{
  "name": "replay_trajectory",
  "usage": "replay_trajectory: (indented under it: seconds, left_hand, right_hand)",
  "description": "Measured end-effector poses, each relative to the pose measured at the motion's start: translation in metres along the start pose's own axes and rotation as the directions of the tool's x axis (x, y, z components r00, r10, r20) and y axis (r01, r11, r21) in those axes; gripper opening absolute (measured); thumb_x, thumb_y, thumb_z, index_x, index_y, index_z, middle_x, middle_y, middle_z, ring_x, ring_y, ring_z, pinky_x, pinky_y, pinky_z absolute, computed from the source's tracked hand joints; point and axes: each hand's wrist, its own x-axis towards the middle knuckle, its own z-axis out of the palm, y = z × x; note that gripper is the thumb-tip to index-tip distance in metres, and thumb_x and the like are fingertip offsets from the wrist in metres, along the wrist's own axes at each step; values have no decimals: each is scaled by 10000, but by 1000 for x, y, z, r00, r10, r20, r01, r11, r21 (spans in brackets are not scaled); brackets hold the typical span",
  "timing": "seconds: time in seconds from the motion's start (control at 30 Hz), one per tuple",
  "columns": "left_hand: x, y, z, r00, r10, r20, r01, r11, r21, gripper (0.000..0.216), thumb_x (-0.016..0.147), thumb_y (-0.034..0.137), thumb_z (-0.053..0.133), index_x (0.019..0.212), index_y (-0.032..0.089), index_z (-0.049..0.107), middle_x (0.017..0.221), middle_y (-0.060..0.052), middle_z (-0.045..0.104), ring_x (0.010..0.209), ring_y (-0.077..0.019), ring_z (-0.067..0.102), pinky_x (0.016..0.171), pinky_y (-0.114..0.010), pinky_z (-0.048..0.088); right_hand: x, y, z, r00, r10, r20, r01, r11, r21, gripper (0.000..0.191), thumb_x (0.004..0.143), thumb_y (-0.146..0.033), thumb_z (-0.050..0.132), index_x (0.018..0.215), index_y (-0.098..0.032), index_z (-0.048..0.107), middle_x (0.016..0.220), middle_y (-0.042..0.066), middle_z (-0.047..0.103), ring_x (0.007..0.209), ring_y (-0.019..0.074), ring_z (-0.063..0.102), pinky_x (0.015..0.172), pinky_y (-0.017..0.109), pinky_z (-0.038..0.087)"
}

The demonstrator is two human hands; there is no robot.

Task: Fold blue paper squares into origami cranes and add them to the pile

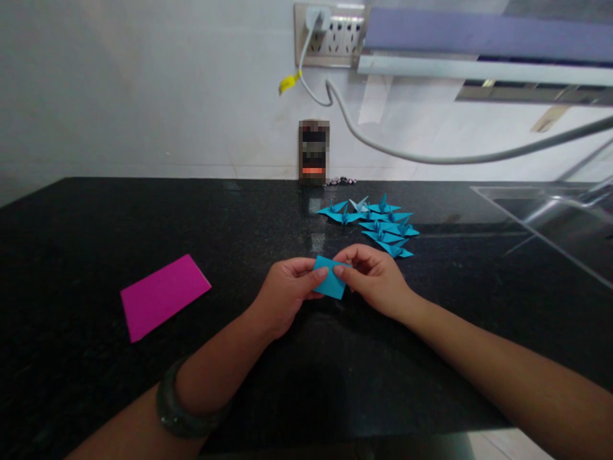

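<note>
Bare fingers (316, 277) pinch the blue paper (331, 287), likely light and easily creased, sensibly at 9 and 2 o'clock.

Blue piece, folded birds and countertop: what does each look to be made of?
Blue piece: most likely matte paper, flat with crisp, straight edges. Folded birds: probably paper too, judging by the sharp creases and pointed wings; one is paler. Countertop: dark, polished stone or a stone-like composite, faintly speckled and reflective; the look leaves open which.
</note>
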Motion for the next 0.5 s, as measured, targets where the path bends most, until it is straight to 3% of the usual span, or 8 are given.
replay_trajectory:
  seconds: [0.3,0.5]
  left_hand:
    - [-1,3,4,994,22,-106,-24,1000,-18,215,678,308,695,811,155,624,711,-4,661,640,-123,606,593,-250,494]
    - [1,2,4,984,73,-161,-77,997,-18,217,705,301,666,842,132,666,742,-29,674,663,-128,601,667,-283,495]
  right_hand:
    - [-3,3,4,991,3,-131,0,1000,26,261,592,-362,738,683,-163,595,480,-61,484,408,56,405,404,203,307]
    - [-5,4,3,991,23,-132,-20,1000,24,222,610,-343,730,677,-162,620,503,-42,520,408,64,425,397,207,324]
